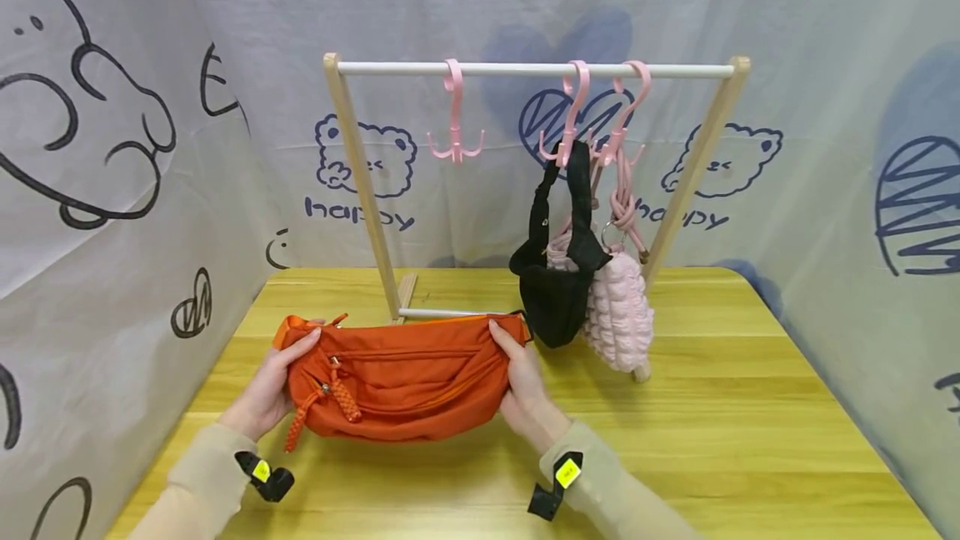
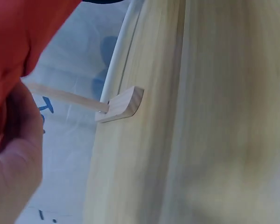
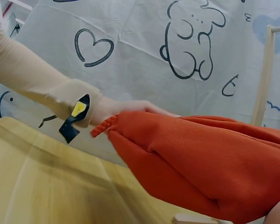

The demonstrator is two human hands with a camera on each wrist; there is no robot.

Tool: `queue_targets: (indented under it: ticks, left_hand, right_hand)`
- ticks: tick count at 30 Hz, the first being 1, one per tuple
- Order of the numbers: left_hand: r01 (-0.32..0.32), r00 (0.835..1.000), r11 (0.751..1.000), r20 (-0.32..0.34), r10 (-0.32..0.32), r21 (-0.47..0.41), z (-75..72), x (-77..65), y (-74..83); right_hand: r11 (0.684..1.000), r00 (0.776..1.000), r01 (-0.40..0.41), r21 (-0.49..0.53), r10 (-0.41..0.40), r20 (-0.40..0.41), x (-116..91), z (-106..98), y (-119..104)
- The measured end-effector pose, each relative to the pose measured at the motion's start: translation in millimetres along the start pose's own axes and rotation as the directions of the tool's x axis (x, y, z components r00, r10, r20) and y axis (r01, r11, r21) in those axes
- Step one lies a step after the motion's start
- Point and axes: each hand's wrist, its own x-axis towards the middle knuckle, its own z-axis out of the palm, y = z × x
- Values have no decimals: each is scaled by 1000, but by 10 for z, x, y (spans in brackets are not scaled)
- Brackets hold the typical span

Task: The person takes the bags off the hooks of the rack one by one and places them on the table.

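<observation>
Between my two hands an orange waist bag (image 1: 405, 377) is held up by its ends above the wooden table, its zipped front facing me. My left hand (image 1: 272, 386) grips the left end, thumb on the front and fingers behind. At the other end my right hand (image 1: 525, 382) grips it the same way, thumb near the top edge. Braided zipper pulls (image 1: 345, 394) dangle at the bag's left side. The right wrist view shows the bag's orange cloth (image 3: 200, 163) stretching away from the left hand; in the left wrist view the left hand (image 2: 18, 149) holds its edge.
Behind the bag stands a wooden rack with a white rail (image 1: 517, 69). A pink hook (image 1: 456, 115) hangs bare at left; two more at right carry a black bag (image 1: 555, 290) and a pink puffy bag (image 1: 618, 311). The table (image 1: 720, 440) meets cloth walls.
</observation>
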Motion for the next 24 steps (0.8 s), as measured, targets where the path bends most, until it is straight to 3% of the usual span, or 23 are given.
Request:
queue_targets:
  ticks: [5,10,15,19,24]
  left_hand:
    - [82,982,988,-179,-57,133,-6,15,83]
    - [166,951,962,-295,-98,215,-68,24,148]
    - [230,929,931,-348,-124,285,-157,44,161]
    - [293,907,882,-399,-134,369,-259,42,136]
    - [326,898,825,-424,-117,463,-387,37,75]
  right_hand:
    - [997,996,-78,9,77,44,20,-27,116]
    - [989,984,-144,15,142,107,52,-16,241]
    - [985,981,-168,38,163,108,60,12,375]
    - [983,980,-180,46,174,100,65,18,468]
    - [987,986,-153,-42,155,55,55,15,548]
